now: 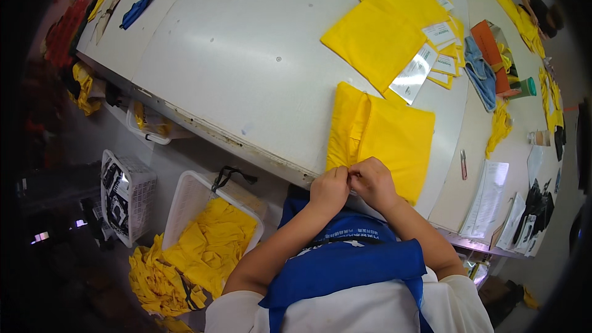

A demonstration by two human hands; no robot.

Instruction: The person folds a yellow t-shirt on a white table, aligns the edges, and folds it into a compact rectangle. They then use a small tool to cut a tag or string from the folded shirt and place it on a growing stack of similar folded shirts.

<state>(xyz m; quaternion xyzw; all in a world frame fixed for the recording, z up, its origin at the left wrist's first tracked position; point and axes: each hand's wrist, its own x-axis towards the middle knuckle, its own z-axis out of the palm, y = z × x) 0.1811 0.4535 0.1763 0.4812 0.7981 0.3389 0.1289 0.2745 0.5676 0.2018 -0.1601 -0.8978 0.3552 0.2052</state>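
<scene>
A folded yellow garment (398,142) lies at the table's near edge, directly in front of me, with a raised fold running down its left part. At its near edge my left hand (331,190) and my right hand (374,183) come together. Both hands are closed, with their fingertips pinched close to each other. Whatever small thing or bit of cloth is between the fingers is hidden. Just beyond lies a stack of folded yellow garments (373,40), with silvery-white packets (414,73) and printed cards (439,34) along its right side.
White baskets stand below the table at left, one holding yellow cloth (213,240). To the right are a small cutter (464,164), paper sheets (487,200), a blue cloth (480,74) and an orange box (491,55). Another person (542,15) is at the far right.
</scene>
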